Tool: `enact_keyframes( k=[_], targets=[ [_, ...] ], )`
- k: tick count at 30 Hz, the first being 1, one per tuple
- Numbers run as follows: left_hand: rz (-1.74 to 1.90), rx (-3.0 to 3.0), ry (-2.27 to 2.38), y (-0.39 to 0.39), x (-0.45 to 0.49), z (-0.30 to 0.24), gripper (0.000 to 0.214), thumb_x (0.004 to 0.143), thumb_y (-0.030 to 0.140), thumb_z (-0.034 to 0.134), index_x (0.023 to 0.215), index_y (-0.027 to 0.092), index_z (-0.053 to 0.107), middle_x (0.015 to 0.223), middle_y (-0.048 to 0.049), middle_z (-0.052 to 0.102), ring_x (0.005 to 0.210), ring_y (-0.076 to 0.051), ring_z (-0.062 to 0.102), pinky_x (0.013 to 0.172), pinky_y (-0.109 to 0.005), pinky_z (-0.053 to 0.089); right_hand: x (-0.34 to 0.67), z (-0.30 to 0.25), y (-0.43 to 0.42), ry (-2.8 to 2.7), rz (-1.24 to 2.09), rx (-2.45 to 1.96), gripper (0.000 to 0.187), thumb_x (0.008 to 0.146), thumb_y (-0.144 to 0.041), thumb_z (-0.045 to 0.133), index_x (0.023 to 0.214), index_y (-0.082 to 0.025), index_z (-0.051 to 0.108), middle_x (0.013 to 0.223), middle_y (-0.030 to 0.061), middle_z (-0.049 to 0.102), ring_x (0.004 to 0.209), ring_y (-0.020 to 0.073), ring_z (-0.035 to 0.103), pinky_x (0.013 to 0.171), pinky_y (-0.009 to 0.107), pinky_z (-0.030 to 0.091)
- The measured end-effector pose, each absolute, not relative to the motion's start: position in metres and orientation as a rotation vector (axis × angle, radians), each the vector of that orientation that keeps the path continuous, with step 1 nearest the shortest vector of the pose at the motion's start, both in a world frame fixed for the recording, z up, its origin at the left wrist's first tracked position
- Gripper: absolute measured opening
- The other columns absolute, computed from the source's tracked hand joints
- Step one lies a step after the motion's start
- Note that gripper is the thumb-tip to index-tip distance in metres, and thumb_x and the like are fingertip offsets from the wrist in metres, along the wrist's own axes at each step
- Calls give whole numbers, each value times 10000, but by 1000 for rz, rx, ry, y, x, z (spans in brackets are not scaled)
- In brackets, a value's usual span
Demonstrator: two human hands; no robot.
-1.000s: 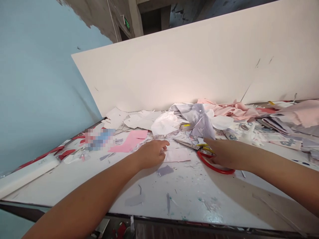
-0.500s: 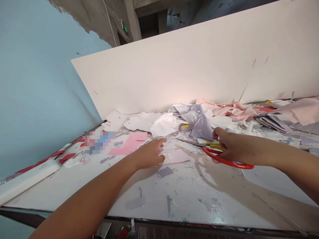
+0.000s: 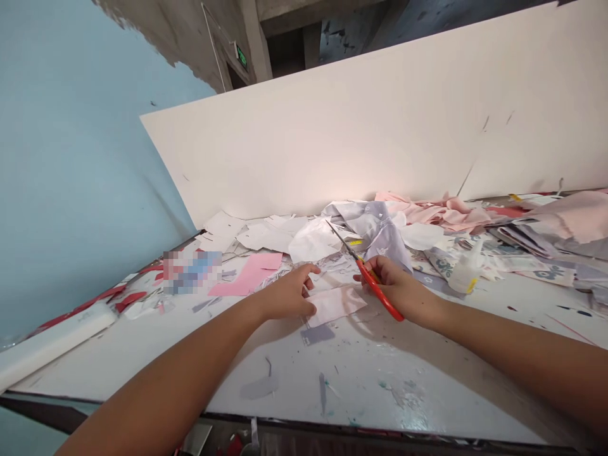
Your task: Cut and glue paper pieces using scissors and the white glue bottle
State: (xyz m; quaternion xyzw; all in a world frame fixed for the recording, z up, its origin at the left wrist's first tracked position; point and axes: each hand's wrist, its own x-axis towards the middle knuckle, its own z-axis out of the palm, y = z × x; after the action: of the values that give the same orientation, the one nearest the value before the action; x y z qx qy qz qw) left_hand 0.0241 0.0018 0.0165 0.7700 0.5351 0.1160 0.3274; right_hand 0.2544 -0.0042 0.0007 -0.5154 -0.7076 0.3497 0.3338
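Gripping the scissors (image 3: 368, 277) by their handles, the right hand (image 3: 401, 290) is aiming the blades far-left, likely clearing the pale strip (image 3: 335, 306) mid-table (image 3: 370, 396), while the left hand (image 3: 287, 294), fingers loosely parted, is hovering at or touching its left end, perhaps for steadying.

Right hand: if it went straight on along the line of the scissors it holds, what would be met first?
Most likely the crumpled white piece, met by the tip of the scissors ahead of the right hand. Depth is unclear: the tip might pass above it toward the pale board behind.
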Motion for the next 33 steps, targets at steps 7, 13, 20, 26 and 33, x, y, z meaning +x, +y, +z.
enact_keyframes(
  k=[7, 13, 20, 26, 33],
  targets=[
    [649, 1807, 1154, 3, 25, 18, 562, 627, 153, 582, 1138, 287, 390, 968, -19, 451, 752, -84, 476, 626, -215, 422, 238, 1, 13, -1698, 1169, -1125, 382, 594, -214, 675, 726, -228, 316, 695, -57, 481, 761, 120, 548, 605, 203, 427],
    [926, 1587, 1054, 4, 26, 21, 481, 633, 176, 627, 1079, 240, 458, 997, -43, 476, 798, -108, 495, 663, -237, 425, 234, 9, 10, -1589, 1300, -1106, 412, 540, -215, 714, 705, -218, 337, 603, -107, 365, 383, 14, 297, 355, 173, 239],
    [880, 1214, 899, 1, 37, 15, 504, 585, 224, 714, 1026, 184, 472, 928, -69, 556, 771, -143, 582, 694, -298, 449, 231, 8, 6, -1321, 1246, -993, 449, 508, -250, 742, 706, -218, 340, 574, -98, 373, 419, 46, 355, 367, 194, 259],
    [1094, 1257, 1031, 0, 45, 11, 504, 594, 191, 691, 1036, 197, 448, 882, -46, 575, 688, -113, 564, 611, -265, 478, 229, 9, -3, -1401, 1084, -1145, 353, 626, -371, 649, 730, -229, 343, 551, -88, 419, 407, 78, 394, 392, 224, 311],
    [1239, 1542, 1303, 0, 33, 17, 608, 618, 267, 651, 1161, 263, 377, 804, -15, 589, 607, -123, 577, 605, -307, 496, 250, 24, -3, -1788, 895, -1000, 326, 694, -305, 581, 796, -253, 276, 887, -6, 568, 791, 167, 575, 601, 280, 465]
  ],
)
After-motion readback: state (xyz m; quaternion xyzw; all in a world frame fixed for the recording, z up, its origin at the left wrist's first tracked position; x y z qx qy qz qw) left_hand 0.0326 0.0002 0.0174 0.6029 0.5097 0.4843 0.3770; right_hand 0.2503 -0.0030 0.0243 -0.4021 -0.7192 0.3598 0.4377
